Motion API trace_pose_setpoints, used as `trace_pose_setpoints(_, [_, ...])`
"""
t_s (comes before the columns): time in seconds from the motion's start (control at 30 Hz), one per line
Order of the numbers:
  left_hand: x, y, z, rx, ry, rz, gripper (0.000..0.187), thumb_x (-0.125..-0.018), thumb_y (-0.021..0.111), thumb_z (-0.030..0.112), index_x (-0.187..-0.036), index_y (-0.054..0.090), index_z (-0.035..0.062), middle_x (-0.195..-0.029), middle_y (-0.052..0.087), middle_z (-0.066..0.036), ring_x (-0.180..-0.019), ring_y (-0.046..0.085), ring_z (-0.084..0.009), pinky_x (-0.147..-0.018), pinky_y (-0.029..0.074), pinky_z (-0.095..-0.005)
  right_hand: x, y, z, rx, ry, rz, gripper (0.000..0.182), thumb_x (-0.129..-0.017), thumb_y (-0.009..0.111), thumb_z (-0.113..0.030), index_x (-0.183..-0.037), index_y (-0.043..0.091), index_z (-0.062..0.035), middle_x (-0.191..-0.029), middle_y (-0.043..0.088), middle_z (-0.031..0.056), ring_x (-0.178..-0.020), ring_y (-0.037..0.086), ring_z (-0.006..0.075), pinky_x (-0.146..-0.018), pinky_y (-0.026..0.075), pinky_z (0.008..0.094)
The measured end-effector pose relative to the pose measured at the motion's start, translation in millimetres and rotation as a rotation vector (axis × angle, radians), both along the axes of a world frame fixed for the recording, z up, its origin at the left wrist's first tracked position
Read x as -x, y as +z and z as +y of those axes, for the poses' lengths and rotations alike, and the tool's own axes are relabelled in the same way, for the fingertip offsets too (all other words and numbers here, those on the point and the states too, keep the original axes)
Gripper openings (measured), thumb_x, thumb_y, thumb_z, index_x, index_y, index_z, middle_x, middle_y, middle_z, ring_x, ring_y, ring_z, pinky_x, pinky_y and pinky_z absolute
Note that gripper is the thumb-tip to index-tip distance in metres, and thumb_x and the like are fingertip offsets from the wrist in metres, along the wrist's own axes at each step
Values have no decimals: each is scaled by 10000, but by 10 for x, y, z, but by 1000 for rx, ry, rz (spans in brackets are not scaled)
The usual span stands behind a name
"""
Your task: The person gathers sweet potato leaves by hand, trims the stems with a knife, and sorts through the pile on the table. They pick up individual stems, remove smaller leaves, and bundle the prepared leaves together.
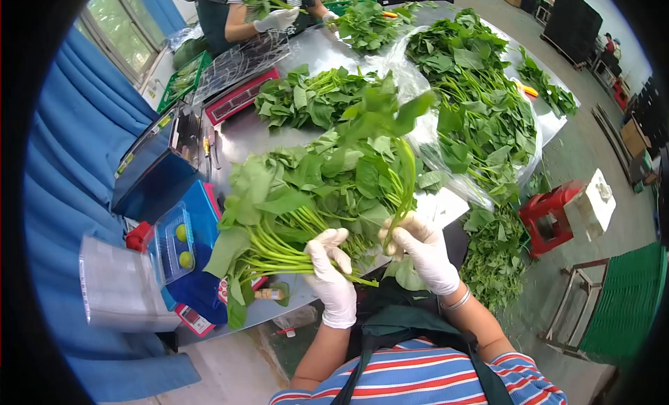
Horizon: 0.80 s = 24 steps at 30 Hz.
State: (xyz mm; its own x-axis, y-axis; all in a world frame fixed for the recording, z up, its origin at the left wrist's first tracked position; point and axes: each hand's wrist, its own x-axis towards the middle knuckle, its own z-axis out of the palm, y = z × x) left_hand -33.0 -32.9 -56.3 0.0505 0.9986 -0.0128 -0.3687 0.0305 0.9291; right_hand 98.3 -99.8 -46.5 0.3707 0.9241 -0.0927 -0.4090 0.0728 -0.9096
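Observation:
My left hand (331, 272), in a white glove, is closed around a bunch of leafy green stems (282, 245) whose cut ends point right. To its right, my right hand (421, 255), also gloved, pinches a few separate stems (405, 182) that stand upright, their leaves blurred. Behind both hands a pile of leafy greens (334, 164) lies on the metal table (244, 140). A larger heap of greens (488, 119) rests on clear plastic sheeting (418, 126) at the right.
Across the table a co-worker's gloved hand (277, 19) holds greens. At the left are a red-edged scale (240, 98), a clear plastic box (174, 245), a blue tray (202, 217) and knives (210, 146). On the right stand a red stool (550, 220) and a green rack (624, 300).

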Motion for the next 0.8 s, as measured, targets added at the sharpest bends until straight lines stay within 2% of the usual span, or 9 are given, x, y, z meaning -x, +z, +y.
trace_pose_setpoints(0.13, [-12,-46,27,79,-39,-95,401,-954,423,369,-1000,549,-9,-944,639,-157,-510,496,-95,-457,379,-206,-40,-4,-48,-35,78,81,191,-907,527,-137,-1060,558,-28,-937,631,42,-674,546,52,-583,452,189])
trace_pose_setpoints(0.23, [-37,-44,28,115,-98,-27,440,-940,427,431,-1062,537,23,-1017,625,-129,-646,557,-115,-544,430,-216,-35,-53,-41,-67,131,119,195,-911,515,-138,-1062,554,-21,-930,629,45,-656,545,58,-574,447,189])
trace_pose_setpoints(0.3, [-41,-26,27,95,-138,-9,421,-941,441,404,-1097,532,24,-1066,618,-123,-828,609,-157,-690,479,-255,-27,-78,-36,-118,186,181,210,-912,521,-158,-1064,551,-17,-919,625,52,-639,541,68,-568,441,193])
trace_pose_setpoints(0.4, [-42,-71,59,41,-188,-62,367,-949,457,322,-1102,549,2,-1057,625,-137,-927,615,-215,-787,491,-319,-8,-113,-31,-169,219,253,231,-910,534,-183,-1068,549,-15,-907,620,57,-624,532,78,-565,435,199])
trace_pose_setpoints(0.57, [-56,-85,51,33,-253,-77,353,-949,466,285,-1132,541,-7,-1075,618,-137,-968,608,-218,-832,490,-334,-3,-113,-3,-175,248,229,241,-905,543,-192,-1068,552,-14,-901,615,56,-607,511,81,-565,424,199])
trace_pose_setpoints(0.63, [-56,-83,52,26,-302,-91,361,-950,463,285,-1147,534,-9,-1100,607,-137,-1002,595,-221,-856,482,-341,27,-73,15,-109,210,123,233,-911,532,-179,-1068,552,-9,-908,613,39,-612,499,66,-561,416,195])
trace_pose_setpoints(0.7, [-57,-83,42,30,-302,-97,396,-956,447,284,-1191,497,-30,-1146,584,-153,-1057,567,-219,-907,453,-337,103,-62,80,-70,167,40,191,-890,543,-139,-1034,575,-17,-889,627,68,-631,554,125,-584,447,233])
trace_pose_setpoints(0.77, [-51,-105,28,-43,-376,-158,431,-963,428,287,-1223,457,-56,-1177,564,-174,-1085,546,-211,-936,425,-324,183,-96,152,-54,36,-836,161,-848,574,-102,-992,595,-31,-860,631,122,-679,607,223,-621,477,285])
trace_pose_setpoints(0.8, [-52,-71,13,-80,-401,-152,450,-967,413,289,-1243,430,-66,-1192,554,-185,-1084,540,-214,-950,407,-320,247,-97,170,-85,43,-945,144,-809,601,-84,-947,611,-44,-841,618,152,-734,616,294,-648,491,324])
